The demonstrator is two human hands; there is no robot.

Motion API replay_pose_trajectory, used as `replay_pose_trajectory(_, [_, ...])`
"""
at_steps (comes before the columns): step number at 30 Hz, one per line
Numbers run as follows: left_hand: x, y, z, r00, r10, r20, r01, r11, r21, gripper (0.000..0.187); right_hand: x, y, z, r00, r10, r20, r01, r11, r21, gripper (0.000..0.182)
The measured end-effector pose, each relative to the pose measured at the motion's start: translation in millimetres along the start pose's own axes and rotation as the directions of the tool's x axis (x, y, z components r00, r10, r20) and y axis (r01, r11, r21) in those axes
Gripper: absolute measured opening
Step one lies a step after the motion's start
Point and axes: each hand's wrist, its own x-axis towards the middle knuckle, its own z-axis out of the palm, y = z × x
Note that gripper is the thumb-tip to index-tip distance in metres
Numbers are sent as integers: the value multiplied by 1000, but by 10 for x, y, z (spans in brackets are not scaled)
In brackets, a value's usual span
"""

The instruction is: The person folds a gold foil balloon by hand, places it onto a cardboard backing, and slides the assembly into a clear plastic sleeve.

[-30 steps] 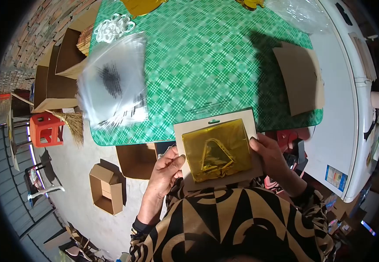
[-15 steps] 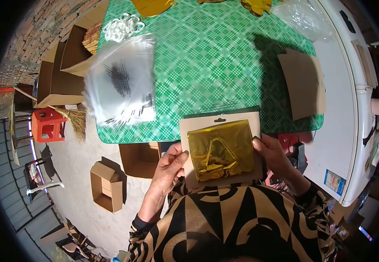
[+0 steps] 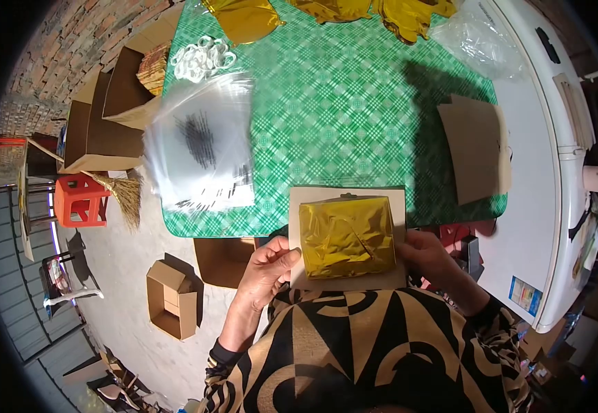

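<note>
**A:** While both hands are busy, tell me what they hold, pls.

**B:** Left hand (image 3: 266,265) and right hand (image 3: 428,256) hold one backing card (image 3: 348,279), beige, w/ a folded gold foil balloon (image 3: 346,236) lying flat on it. Left grip is clenched on the left edge of the card, thumb on top just beside the foil. Right grip is clenched on the right edge, fingertips touching the foil's side.

**B:** The card is near the person's chest, its far edge over the near edge of the counter (image 3: 354,103), which has a green checked cloth.

**A:** And what else is on the counter?

**B:** On the left part a stack of clear plastic bags (image 3: 202,148) w/ black print, hanging a bit over the edge. Behind it, a small heap of white plastic rings (image 3: 202,56). At the far side more gold foil balloons (image 3: 333,10), and a crumpled clear plastic sheet (image 3: 481,38) at the far right corner. At the right side a pile of brown cards (image 3: 474,148), well apart from the hands.

**A:** Around the counter?

**B:** On the floor to the left are open cardboard boxes (image 3: 109,113), a red stool (image 3: 78,201), a straw broom (image 3: 123,196), and one small open box (image 3: 173,299) nearer to the person. On the right a white appliance (image 3: 553,172), maybe a freezer, I cannot tell exactly.
</note>
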Motion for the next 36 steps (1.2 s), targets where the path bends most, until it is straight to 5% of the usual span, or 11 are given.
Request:
replay_pose_trajectory(3, [-13,46,94,991,-45,-123,47,999,14,11,20,-97,-33,998,66,-18,-68,989,-135,37])
replay_pose_trajectory(6, [47,-4,-60,997,-70,-16,70,997,35,18,57,-309,-54,981,189,-44,-194,939,-283,36])
replay_pose_trajectory(12, [110,144,246,992,13,-126,9,985,172,27,148,-141,-34,996,-89,-27,91,994,53,30])
replay_pose_trajectory(22, [128,283,266,999,-12,32,15,995,-98,46,221,-113,-130,991,-133,-26,133,991,24,27])
replay_pose_trajectory(30, [206,155,146,999,-25,-34,23,997,-69,23,208,-126,-168,996,-89,-16,90,995,39,26])
replay_pose_trajectory(33, [202,118,189,997,-25,-79,20,998,-64,21,215,-134,-128,972,-165,-167,137,976,-171,32])
replay_pose_trajectory(34, [204,114,217,994,-26,-104,19,998,-64,22,214,-152,-81,890,-380,-253,240,861,-449,35])
replay_pose_trajectory(36, [209,101,227,990,-67,-124,59,996,-68,23,223,-192,21,606,-772,-193,235,406,-883,43])
